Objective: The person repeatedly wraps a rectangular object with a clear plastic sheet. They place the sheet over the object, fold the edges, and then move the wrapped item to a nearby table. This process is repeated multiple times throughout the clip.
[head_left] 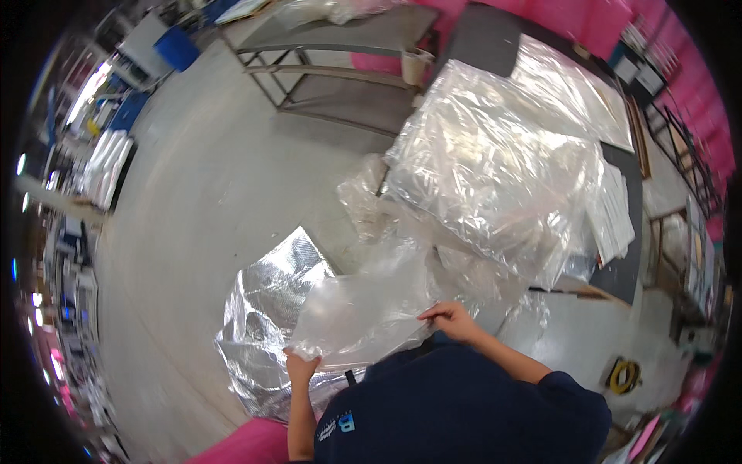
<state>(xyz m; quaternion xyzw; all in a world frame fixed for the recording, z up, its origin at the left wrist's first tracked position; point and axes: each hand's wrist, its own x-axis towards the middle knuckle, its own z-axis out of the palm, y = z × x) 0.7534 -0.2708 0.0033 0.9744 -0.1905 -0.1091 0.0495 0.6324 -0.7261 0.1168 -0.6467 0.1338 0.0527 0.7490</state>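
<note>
I hold a clear plastic bag [363,309] stretched in front of my body. My left hand [300,366] grips its lower left corner. My right hand [450,319] pinches its upper right edge. Behind the bag, a crinkled silver foil sheet [267,309] lies low at my left side. A big heap of clear plastic bags [495,162] covers the dark table [622,271] just beyond my right hand, and the held bag trails off that heap.
A grey metal-frame table [340,54] stands farther back over the pale concrete floor [193,201]. Pink material [247,445] lies by my left elbow and lines the far right. White sheets [614,213] rest on the dark table. A yellow coil [622,377] sits lower right.
</note>
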